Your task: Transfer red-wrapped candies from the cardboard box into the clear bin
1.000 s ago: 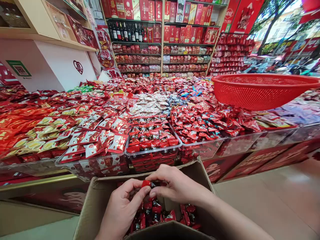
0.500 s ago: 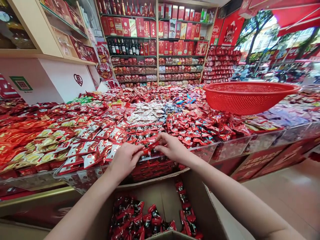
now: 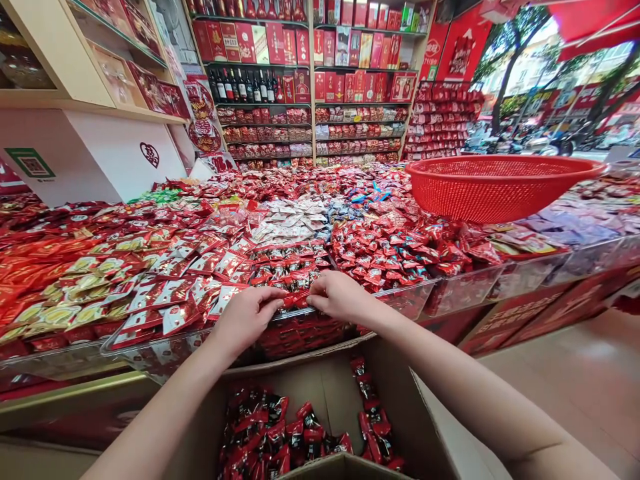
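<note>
My left hand (image 3: 253,317) and my right hand (image 3: 337,297) meet at the front edge of the clear display bin. Between them lie small red and black wrapped candies (image 3: 295,300). The fingers of each hand are pinched on the ends of these wrappers. Rows of the same candies (image 3: 290,263) lie just behind my fingertips. Below my forearms, an open cardboard box (image 3: 400,400) holds more red and black candies (image 3: 310,437), mostly at its left and near side.
A large red plastic basket (image 3: 500,193) rests on the candies at the right. Heaps of wrapped sweets (image 3: 175,293) spread to both sides. Shelves with bottles and boxes (image 3: 250,47) stand at the back, and a white counter block (image 3: 110,153) at the left.
My right hand's fingers have closed in and lowered slightly onto the candies at the bin's front edge. The camera view has shifted slightly.
</note>
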